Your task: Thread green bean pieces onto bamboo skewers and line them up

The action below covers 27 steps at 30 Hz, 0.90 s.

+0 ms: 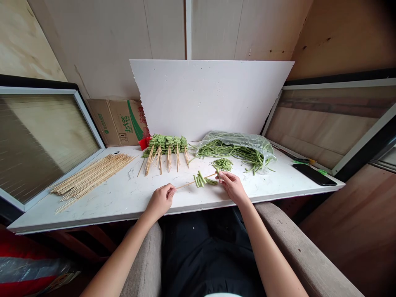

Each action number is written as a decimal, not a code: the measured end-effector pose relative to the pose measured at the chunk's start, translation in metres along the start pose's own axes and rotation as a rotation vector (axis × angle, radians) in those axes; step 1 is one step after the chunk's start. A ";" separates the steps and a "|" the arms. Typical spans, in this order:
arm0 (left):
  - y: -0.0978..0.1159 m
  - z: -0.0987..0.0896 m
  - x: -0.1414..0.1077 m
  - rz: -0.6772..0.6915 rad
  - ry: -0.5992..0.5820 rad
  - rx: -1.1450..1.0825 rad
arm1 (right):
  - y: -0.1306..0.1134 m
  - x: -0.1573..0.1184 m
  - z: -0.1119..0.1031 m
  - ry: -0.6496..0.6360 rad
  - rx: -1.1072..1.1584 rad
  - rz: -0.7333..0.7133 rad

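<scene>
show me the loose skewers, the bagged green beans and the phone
Loose skewers (93, 175): head view, middle of the pile.
Bagged green beans (230, 149): head view, middle of the bundle.
Phone (314, 175): head view, dark upper face.

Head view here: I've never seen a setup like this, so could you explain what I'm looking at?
There is no machine: these are a person's bare hands, seen by a camera worn on the head, looking forward and down. The left hand holds one end of a thin wooden stick; the right hand pinches a short green piece at the other end. More pieces sit along the stick, seemingly threaded. On the white table lie bare sticks, filled skewers, a pile of cut pieces, long green beans in a clear bag, and a black phone.
</scene>
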<state>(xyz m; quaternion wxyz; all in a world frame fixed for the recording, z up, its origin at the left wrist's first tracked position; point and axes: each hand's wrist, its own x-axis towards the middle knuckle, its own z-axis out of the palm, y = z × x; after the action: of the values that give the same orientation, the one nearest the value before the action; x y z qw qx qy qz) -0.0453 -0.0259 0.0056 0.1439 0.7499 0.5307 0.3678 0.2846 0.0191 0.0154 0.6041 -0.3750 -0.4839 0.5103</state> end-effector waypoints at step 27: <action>0.000 0.000 0.000 0.000 -0.010 0.014 | -0.001 0.000 0.001 -0.002 -0.009 -0.002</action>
<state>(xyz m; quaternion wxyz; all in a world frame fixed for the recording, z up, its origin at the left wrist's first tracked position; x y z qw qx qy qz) -0.0457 -0.0261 0.0058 0.1411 0.7527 0.5326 0.3603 0.2842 0.0185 0.0168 0.6026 -0.3767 -0.4869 0.5079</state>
